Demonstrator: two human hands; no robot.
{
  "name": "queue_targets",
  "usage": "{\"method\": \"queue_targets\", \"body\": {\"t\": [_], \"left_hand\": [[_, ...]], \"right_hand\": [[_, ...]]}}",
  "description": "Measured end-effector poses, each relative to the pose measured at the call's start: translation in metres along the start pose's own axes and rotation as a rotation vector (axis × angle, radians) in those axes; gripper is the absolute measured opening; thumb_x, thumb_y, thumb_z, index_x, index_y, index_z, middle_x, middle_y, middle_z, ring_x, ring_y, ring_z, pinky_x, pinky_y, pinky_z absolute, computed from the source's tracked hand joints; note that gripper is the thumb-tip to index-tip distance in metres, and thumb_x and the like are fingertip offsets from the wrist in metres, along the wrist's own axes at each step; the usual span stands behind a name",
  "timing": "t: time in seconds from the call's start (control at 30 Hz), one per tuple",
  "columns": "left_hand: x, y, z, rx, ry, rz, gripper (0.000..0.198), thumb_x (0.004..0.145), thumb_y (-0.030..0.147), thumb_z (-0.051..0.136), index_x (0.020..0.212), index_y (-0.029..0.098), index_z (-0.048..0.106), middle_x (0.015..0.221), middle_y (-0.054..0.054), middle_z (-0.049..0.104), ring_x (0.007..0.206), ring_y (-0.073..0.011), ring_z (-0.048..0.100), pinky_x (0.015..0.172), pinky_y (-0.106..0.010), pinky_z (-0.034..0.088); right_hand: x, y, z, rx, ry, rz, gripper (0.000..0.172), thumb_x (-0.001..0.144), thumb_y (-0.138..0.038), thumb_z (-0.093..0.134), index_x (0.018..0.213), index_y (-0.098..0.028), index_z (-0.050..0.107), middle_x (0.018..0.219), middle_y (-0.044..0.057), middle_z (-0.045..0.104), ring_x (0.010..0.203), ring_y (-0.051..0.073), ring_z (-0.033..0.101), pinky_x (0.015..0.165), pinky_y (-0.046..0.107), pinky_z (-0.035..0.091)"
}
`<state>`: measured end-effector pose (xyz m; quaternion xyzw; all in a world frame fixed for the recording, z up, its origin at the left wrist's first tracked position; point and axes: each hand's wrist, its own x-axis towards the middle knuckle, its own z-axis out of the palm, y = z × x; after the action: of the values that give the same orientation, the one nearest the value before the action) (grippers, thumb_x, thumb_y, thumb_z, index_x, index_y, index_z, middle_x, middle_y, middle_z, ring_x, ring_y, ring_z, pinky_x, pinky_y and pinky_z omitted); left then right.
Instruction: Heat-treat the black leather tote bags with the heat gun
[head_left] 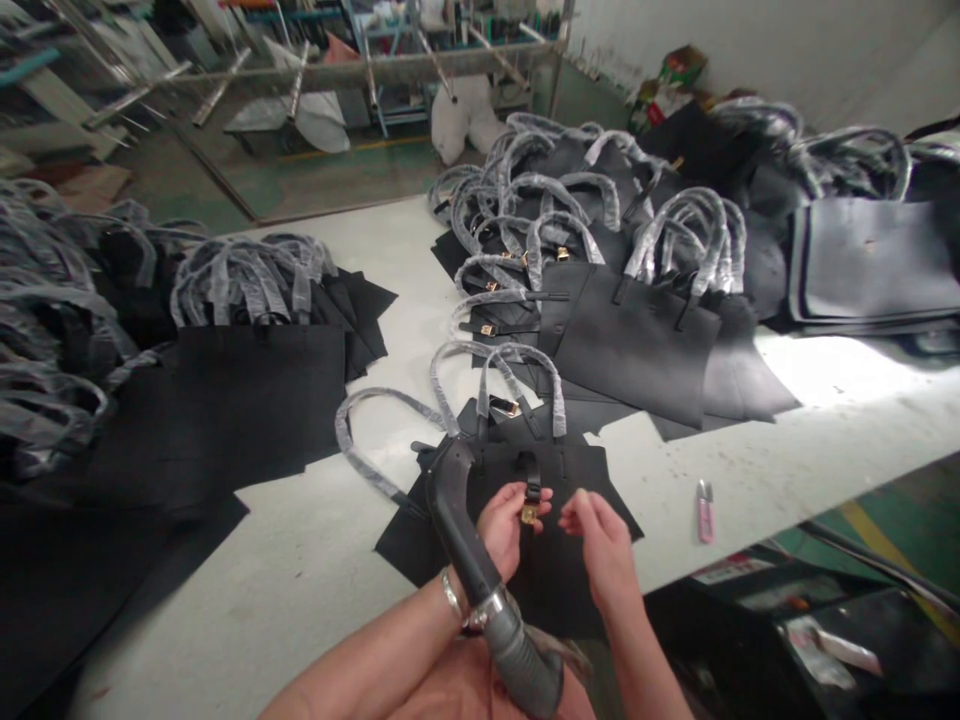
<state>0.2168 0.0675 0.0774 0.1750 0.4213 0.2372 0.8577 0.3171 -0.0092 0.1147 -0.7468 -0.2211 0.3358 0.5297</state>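
A black handbag panel (555, 580) lies on the table before me, its looped handle (559, 385) wrapped in clear plastic. My left hand (506, 530) is closed around a short black strap (533, 470) with a gold buckle (529, 513), over the middle of the panel. To the right of the buckle, apart from it, my right hand (598, 525) has its thumb and fingers pinched together. Whether anything small is between those fingertips cannot be made out. A black hose nozzle (461, 510) crosses in front of my left forearm and hides part of the panel.
Black panels with wrapped handles are piled at left (262, 390) and at the back right (630, 330). Pink-handled thread snips (705, 515) lie on the white table (300, 590) at right. Behind stands a metal rack (330, 75) with pegs.
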Motion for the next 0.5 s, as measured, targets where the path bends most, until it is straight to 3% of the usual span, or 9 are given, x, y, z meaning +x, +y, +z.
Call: {"method": "queue_targets", "body": {"t": [0.07, 0.13, 0.2, 0.37, 0.43, 0.5], "left_hand": [[0.003, -0.001, -0.003, -0.030, -0.010, -0.036, 0.018, 0.078, 0.021, 0.068, 0.089, 0.012, 0.057, 0.096, -0.014, 0.067, 0.077, -0.0165, 0.062, 0.058, -0.022, 0.044], [0.006, -0.003, -0.006, -0.030, -0.026, -0.083, 0.019, 0.076, 0.018, 0.071, 0.088, 0.012, 0.057, 0.093, -0.013, 0.067, 0.074, -0.0151, 0.061, 0.056, -0.021, 0.043], [0.011, -0.007, -0.011, -0.041, -0.044, -0.118, 0.025, 0.073, 0.017, 0.074, 0.092, 0.013, 0.057, 0.091, -0.011, 0.066, 0.072, -0.0138, 0.060, 0.056, -0.020, 0.043], [0.015, -0.017, -0.020, -0.049, 0.017, -0.161, 0.043, 0.063, 0.010, 0.079, 0.100, 0.015, 0.057, 0.090, -0.006, 0.063, 0.068, -0.0118, 0.060, 0.066, -0.026, 0.051], [0.011, -0.021, -0.021, 0.021, 0.055, -0.164, 0.045, 0.062, 0.009, 0.078, 0.102, 0.016, 0.059, 0.094, -0.006, 0.063, 0.072, -0.0144, 0.063, 0.070, -0.028, 0.051], [0.003, -0.028, -0.021, 0.160, 0.055, -0.052, 0.039, 0.067, 0.015, 0.074, 0.104, 0.015, 0.061, 0.103, -0.011, 0.063, 0.084, -0.0211, 0.065, 0.075, -0.032, 0.052]], "right_hand": [[-0.022, -0.018, 0.008, -0.042, -0.233, -0.027, 0.028, 0.084, -0.042, 0.060, 0.070, -0.018, 0.062, 0.065, 0.001, 0.061, 0.061, 0.017, 0.057, 0.059, 0.026, 0.044], [-0.042, -0.036, 0.017, -0.205, -0.458, -0.098, 0.015, 0.079, -0.033, 0.066, 0.084, -0.019, 0.066, 0.074, 0.002, 0.065, 0.067, 0.019, 0.060, 0.063, 0.027, 0.044], [-0.056, -0.050, 0.026, -0.436, -0.570, -0.154, 0.027, 0.079, -0.031, 0.065, 0.103, -0.019, 0.062, 0.083, 0.004, 0.067, 0.075, 0.022, 0.062, 0.069, 0.030, 0.045], [-0.063, -0.061, 0.042, -0.768, -0.651, -0.147, 0.068, 0.076, -0.042, 0.064, 0.133, -0.009, 0.045, 0.120, 0.023, 0.058, 0.100, 0.034, 0.060, 0.085, 0.043, 0.048], [-0.060, -0.064, 0.048, -0.897, -0.646, -0.123, 0.064, 0.077, -0.043, 0.060, 0.128, -0.004, 0.050, 0.120, 0.028, 0.056, 0.102, 0.039, 0.059, 0.085, 0.047, 0.048], [-0.056, -0.068, 0.053, -0.974, -0.625, -0.116, 0.053, 0.078, -0.039, 0.057, 0.118, -0.004, 0.057, 0.116, 0.028, 0.058, 0.103, 0.041, 0.058, 0.085, 0.049, 0.047]]}}
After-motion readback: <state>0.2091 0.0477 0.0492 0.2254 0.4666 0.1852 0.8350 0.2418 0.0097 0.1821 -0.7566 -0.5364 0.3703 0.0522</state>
